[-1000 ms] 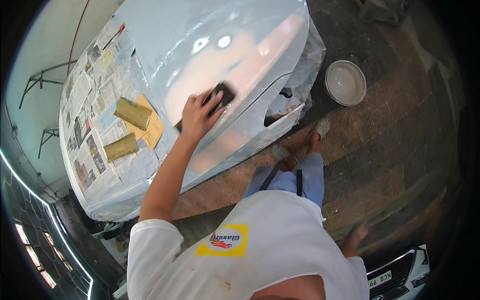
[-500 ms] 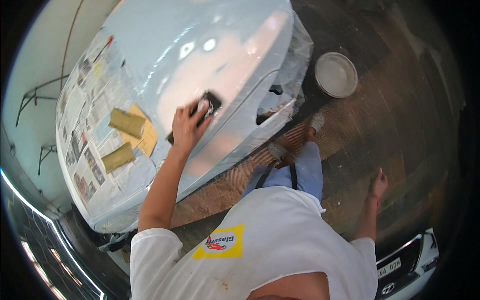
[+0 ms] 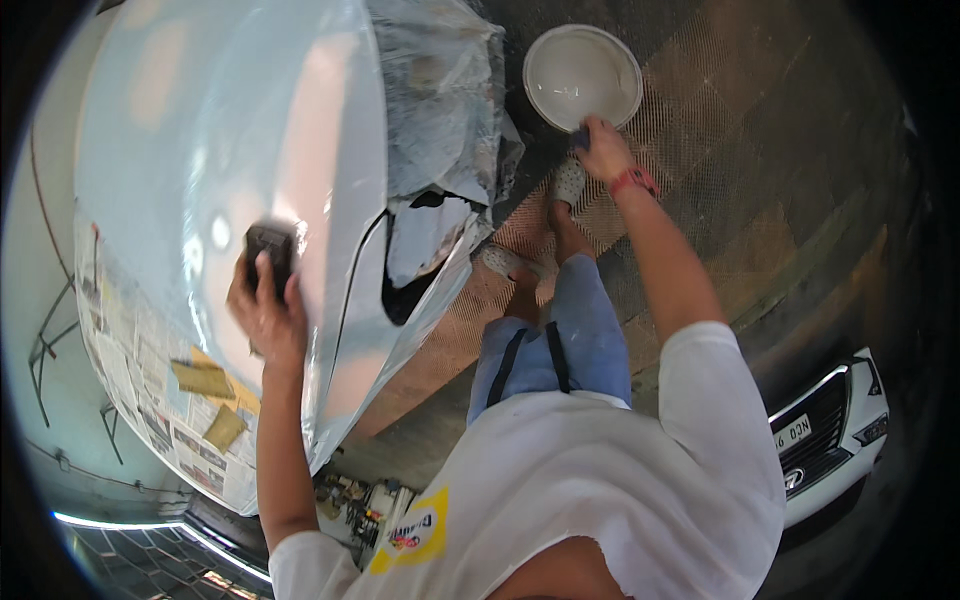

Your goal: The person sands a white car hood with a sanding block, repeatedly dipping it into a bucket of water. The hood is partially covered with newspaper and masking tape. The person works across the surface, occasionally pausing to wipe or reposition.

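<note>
Left hand [image 3: 268, 318] flat against the pale car panel [image 3: 230, 180], fingers spread and curled over a dark sanding block [image 3: 268, 250], block pressed between palm and panel. Right hand [image 3: 603, 150] stretched far out to the white bucket [image 3: 582, 78] on the floor, fingers bunched at the bucket's near rim, pinching something small and dark blue; cannot tell what it is. Red band on the right wrist.

Largest to smallest:

Car panel: glossy, light blue-grey, curved, filling the upper left of the view; sheen and pale reflections across it. Dark gap along its right edge near the middle.

Floor [image 3: 760, 230]: brown, patterned with a fine grid, dark and wet-looking toward the right.

White T-shirt [image 3: 600, 490] with yellow patch at the lower left of the chest, blue trousers with dark straps, light shoes planted on the floor just below the bucket.

Plastic sheeting [image 3: 440, 110]: crumpled, clear-grey, masking the panel's right side, touching the panel edge.

Newspaper masking [image 3: 140, 390]: taped along the panel's lower left border.

White car front [image 3: 830, 430]: at the right edge, well apart from the panel, grille and headlamp showing.

Bucket: round, seen from above, white inside, well apart from the panel.

Two tan sandpaper sheets [image 3: 205, 380] lying on the newspaper, just beside each other, below the left hand.

Sanding block: small, black, rectangular, upright on the panel under the left fingers.
</note>
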### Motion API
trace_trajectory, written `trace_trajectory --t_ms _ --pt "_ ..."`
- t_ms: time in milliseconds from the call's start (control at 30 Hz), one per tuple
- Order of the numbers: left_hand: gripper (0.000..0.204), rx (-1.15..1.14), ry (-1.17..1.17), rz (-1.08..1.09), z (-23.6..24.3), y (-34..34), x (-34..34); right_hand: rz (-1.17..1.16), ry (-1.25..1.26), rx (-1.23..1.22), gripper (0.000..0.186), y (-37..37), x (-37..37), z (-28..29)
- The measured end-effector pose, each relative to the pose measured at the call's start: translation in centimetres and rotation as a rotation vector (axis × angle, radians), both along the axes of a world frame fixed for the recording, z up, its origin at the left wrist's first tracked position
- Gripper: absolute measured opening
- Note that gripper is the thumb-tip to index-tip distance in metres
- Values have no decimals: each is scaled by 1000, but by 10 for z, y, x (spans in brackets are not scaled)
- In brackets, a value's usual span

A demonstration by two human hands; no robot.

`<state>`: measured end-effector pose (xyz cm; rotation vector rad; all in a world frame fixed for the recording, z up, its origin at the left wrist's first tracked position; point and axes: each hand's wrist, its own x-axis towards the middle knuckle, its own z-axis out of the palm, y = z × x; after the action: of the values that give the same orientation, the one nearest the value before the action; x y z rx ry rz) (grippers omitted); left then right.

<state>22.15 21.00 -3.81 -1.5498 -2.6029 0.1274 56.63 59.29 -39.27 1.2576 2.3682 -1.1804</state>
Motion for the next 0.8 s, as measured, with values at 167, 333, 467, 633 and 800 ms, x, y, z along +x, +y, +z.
trace_trajectory --t_ms 167,333,467,633,800 --pt "66 -116 -11 -5 5 -19 -6 99 -344 62 45 74 -43 -129" --pt "59 -249 90 46 24 -48 -8 160 -449 20 44 143 -43 -275" --pt "45 -265 88 16 37 -62 -9 166 -361 201 49 154 -18 -363" --pt "36 -364 184 88 52 -77 -1 -28 -627 -84 56 80 -33 -428" --pt "44 -296 77 -7 39 -70 -5 -318 -213 -615 74 48 -77 -405"
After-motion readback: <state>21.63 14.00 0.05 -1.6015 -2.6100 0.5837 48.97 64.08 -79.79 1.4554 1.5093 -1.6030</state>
